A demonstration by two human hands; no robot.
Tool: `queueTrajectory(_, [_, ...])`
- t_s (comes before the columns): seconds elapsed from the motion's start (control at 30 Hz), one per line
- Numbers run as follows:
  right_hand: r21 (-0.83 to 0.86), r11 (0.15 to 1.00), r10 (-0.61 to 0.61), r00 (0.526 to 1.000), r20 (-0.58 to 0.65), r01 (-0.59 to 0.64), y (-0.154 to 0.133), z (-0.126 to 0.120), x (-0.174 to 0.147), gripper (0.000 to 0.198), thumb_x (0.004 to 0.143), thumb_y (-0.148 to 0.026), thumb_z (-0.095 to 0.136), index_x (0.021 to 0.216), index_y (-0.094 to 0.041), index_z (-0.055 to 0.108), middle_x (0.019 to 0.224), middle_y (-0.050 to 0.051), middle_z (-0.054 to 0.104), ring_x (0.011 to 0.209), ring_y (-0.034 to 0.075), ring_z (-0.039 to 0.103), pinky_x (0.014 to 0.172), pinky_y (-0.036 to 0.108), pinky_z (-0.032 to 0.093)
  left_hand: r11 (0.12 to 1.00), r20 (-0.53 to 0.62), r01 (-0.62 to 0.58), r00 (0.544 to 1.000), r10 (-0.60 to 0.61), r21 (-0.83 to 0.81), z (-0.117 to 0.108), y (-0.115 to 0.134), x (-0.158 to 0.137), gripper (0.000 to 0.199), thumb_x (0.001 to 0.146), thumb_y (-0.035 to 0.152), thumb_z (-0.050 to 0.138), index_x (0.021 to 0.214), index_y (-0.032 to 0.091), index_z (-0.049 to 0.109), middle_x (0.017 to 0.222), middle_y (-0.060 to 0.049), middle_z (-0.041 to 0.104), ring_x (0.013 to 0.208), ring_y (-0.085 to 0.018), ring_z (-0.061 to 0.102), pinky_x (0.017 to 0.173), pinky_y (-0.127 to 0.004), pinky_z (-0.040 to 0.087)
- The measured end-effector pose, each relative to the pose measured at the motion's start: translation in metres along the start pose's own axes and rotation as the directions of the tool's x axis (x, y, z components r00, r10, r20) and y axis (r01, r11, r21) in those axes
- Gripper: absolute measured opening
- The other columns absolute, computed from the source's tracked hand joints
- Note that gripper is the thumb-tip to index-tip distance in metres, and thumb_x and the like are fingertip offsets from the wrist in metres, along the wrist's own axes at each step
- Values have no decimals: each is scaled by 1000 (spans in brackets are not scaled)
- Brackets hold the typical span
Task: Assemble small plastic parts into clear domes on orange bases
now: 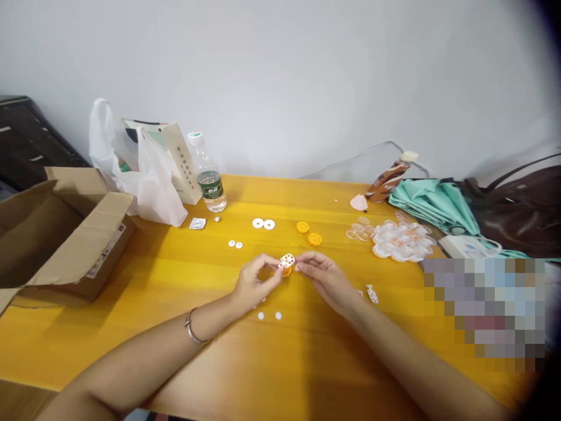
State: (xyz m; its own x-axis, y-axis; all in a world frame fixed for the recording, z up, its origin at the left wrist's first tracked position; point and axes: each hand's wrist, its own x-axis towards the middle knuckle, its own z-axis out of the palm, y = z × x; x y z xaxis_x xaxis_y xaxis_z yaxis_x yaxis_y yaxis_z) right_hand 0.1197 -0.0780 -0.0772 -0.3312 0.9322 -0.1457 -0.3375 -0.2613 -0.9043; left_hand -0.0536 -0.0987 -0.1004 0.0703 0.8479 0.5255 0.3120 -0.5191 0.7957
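Between the thumb and fingers of my left hand [255,282] is a small white plastic piece with cut-outs and a round end [287,260]. My right hand [328,279] is closed in a pinch just right of that piece; whatever its fingertips hold is too small or hidden to name. An orange round part [286,271] shows partly below the white piece. Two more orange discs [314,239] lie beyond my hands, with two white rings [269,224] to their left. Small white discs [278,316] rest nearer me. Another white cut-out piece [372,294] lies right of my right hand.
An open cardboard box [94,257] stands left, before a white plastic bag [153,187] and a water bottle [211,181]. On the right are clear round cases [401,240], a brown drink bottle [388,181], a folded green umbrella [438,204] and a dark bag [521,210].
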Motion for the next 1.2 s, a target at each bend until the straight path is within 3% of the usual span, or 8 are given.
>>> queueTrajectory(0.13, [124,989,80,997,-15,-78,6,4,-1,14,60,-19,75,72,-20,66,71,-2,65,66,8,55,66,21,41,1000,16,7,1000,-7,-11,0,0,0,7,78,20,57,82,15,60,74,-1,65,68,-10,59,67,-21,47])
queueTrajectory(0.33, [323,942,117,990,-75,-87,1,6,-1,15,69,-24,68,83,-20,63,57,-6,52,53,6,46,54,19,37,999,55,-4,998,6,-32,1,2,0,7,79,19,56,83,15,59,75,-3,65,70,-12,60,69,-23,48])
queueTrajectory(0.43, [312,949,74,994,-74,-47,-2,7,-3,15,71,-25,65,84,-21,61,55,-7,47,50,7,42,52,20,37,992,141,-77,986,91,-103,1,6,-1,8,80,16,54,86,15,59,89,-8,65,86,-16,61,79,-29,48])
queueTrajectory(0.53, [308,948,99,993,-58,-76,-3,11,-7,16,71,-25,64,86,-22,60,56,-7,48,51,8,43,51,22,37,960,259,-205,933,251,-192,1,11,-2,11,79,13,55,89,14,59,104,-13,61,96,-17,59,86,-33,47])
queueTrajectory(0.63, [322,941,125,991,-42,-105,-3,14,-10,19,68,-22,66,85,-23,59,62,-6,53,53,9,46,51,22,37,944,318,-238,898,303,-228,2,14,-4,14,78,12,56,91,14,59,102,-12,62,95,-17,60,85,-32,48])
queueTrajectory(0.87, [220,975,-16,999,-39,24,4,16,-10,21,61,-24,74,78,-23,62,80,-2,63,71,11,55,67,24,42,961,181,-43,979,95,-274,6,14,-3,7,80,16,55,85,14,59,89,-9,62,87,-15,60,81,-30,49])
queueTrajectory(1.03, [12,997,-83,997,1,83,7,12,-10,17,65,-29,72,80,-25,68,87,1,68,83,16,58,81,30,41,937,169,79,985,-22,-340,6,11,-2,6,81,19,54,83,14,58,87,-8,62,86,-15,61,80,-30,50])
queueTrajectory(1.2, [-191,968,-160,987,17,161,6,5,-6,13,63,-29,73,74,-24,69,76,0,68,76,16,60,80,31,44,930,152,117,986,-67,-348,6,8,-3,8,81,21,56,83,14,58,86,-8,63,85,-15,61,79,-29,51])
